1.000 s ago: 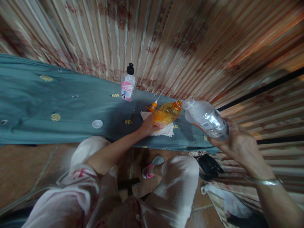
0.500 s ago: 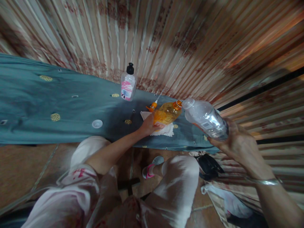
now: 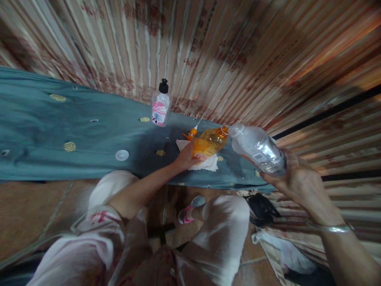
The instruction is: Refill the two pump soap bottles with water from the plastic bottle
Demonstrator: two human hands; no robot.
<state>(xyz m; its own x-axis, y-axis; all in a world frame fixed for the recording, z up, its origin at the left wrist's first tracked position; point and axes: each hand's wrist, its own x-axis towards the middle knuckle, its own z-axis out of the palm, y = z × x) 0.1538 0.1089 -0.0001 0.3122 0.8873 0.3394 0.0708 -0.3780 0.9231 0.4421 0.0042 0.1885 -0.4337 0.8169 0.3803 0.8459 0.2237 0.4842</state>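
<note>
The left hand (image 3: pixel 186 157) is wrapped around an orange bottle (image 3: pixel 208 143), tipped over a white cloth (image 3: pixel 208 163) on the counter (image 3: pixel 89 131). The right hand (image 3: pixel 293 178) grips a clear bottle (image 3: pixel 257 149), tilted so its open mouth almost meets the orange bottle's neck. A white cap (image 3: pixel 122 155) lies well to the left of the left hand.

1. The left hand (image 3: pixel 186 158) is stretched forward and low, forearm bare, fingers curled closed in a grip.
2. The right hand (image 3: pixel 293 178) is raised at the right, fingers wrapped closed, wrist bent.
</note>
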